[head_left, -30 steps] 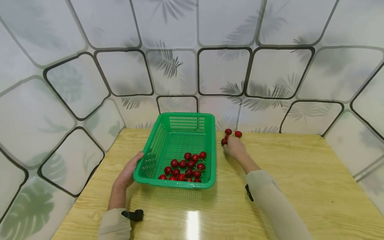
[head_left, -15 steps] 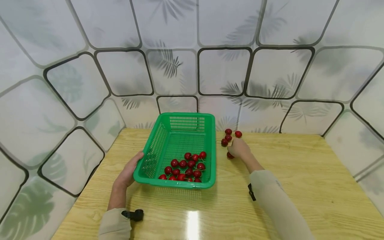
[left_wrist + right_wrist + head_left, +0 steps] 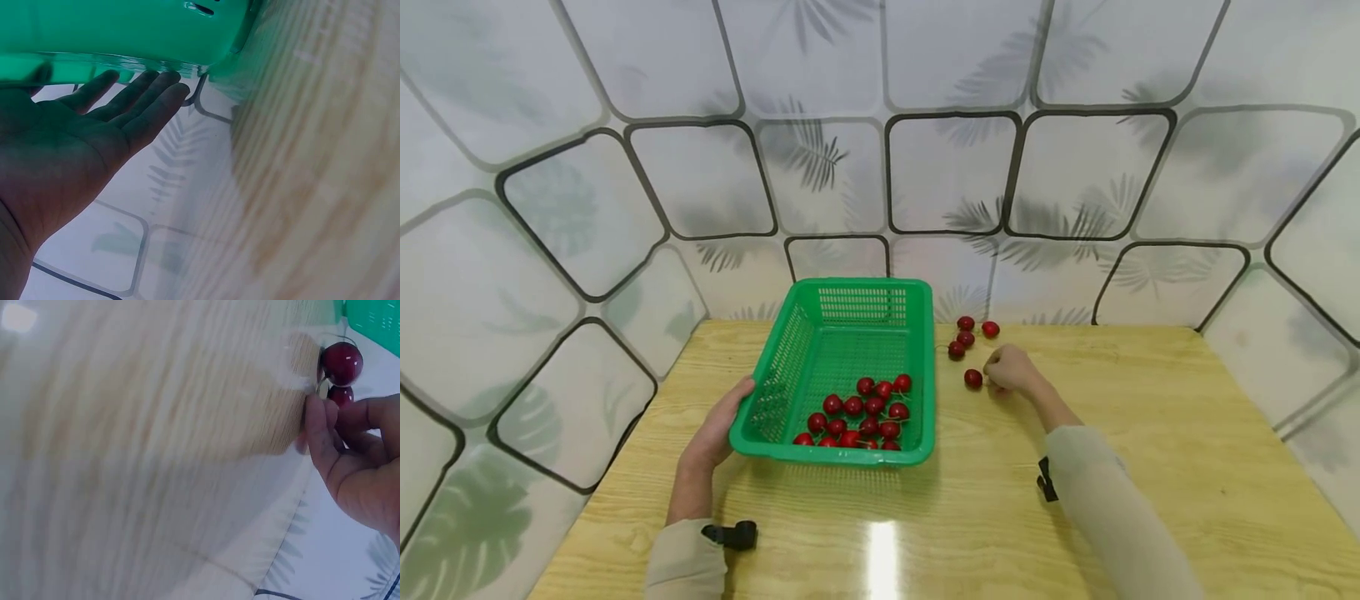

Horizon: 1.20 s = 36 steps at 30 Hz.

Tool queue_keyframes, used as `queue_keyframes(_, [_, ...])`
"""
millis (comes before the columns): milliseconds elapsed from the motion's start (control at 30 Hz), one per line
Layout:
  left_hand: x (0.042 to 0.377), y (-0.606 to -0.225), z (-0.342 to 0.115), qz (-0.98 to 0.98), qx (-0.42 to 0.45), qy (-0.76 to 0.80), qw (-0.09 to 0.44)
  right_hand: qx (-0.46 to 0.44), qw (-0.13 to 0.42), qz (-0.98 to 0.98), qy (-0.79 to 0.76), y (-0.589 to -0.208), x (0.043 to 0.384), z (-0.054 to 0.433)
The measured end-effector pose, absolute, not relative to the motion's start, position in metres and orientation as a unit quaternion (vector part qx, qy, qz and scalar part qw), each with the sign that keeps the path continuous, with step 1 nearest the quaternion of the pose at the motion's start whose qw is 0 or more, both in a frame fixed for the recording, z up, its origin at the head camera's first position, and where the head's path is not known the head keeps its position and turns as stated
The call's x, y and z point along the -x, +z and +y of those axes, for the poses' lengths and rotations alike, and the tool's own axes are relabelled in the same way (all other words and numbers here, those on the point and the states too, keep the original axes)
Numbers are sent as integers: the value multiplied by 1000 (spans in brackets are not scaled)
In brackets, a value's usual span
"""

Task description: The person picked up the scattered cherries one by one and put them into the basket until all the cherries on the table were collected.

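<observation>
Toward the left, a green plastic basket (image 3: 775, 452) with slotted walls holds several red cherries (image 3: 853, 406) near its front. My left hand (image 3: 718, 425) touches the basket's left side; in the left wrist view its fingers (image 3: 150, 115) extend nearly straight beneath the rim. Right of the basket, my right hand (image 3: 1015, 371) pinches the thin stem of a dark red cherry (image 3: 973, 379) between thumb and fingertips. The right wrist view shows that cherry (image 3: 342, 364) just beyond the fingertips, with the stem between them.
Several more cherries (image 3: 966, 339) lie grouped beyond the right hand, close to the table's back edge. A patterned wall covering (image 3: 955, 175) rises behind the pale wooden table (image 3: 1120, 433). Each wrist wears a black strap (image 3: 730, 535).
My right hand has come away from the cherry group toward me, along with one cherry, then shifted right to that cherry's stem. The left hand stays at the basket; the head view has shifted slightly.
</observation>
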<state>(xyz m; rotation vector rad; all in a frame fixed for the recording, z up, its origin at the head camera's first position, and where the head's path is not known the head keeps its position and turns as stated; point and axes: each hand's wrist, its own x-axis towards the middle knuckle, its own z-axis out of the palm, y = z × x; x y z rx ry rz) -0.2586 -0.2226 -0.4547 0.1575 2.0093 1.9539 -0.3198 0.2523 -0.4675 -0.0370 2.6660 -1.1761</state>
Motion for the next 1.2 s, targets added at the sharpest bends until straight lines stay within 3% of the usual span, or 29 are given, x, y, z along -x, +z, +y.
queue_keyframes(167, [257, -453, -222, 714, -65, 678, 165, 51, 108, 922, -367, -466, 311, 259])
queue_keyframes(467, [258, -455, -223, 713, -68, 680, 157, 111, 9, 956, -272, -477, 312, 255])
queue_keyframes(600, [259, -456, -222, 715, -68, 678, 153, 109, 7, 951, -290, -477, 313, 251])
queue_keyframes(867, [258, -456, -221, 719, -64, 671, 169, 231, 5, 955, -187, -470, 308, 244])
queue_keyframes(1033, [259, -454, -222, 717, -63, 672, 174, 228, 34, 957, -176, -468, 309, 241])
queue_keyframes(1200, [258, -455, -224, 718, -63, 672, 169, 194, 25, 956, -218, -470, 315, 231])
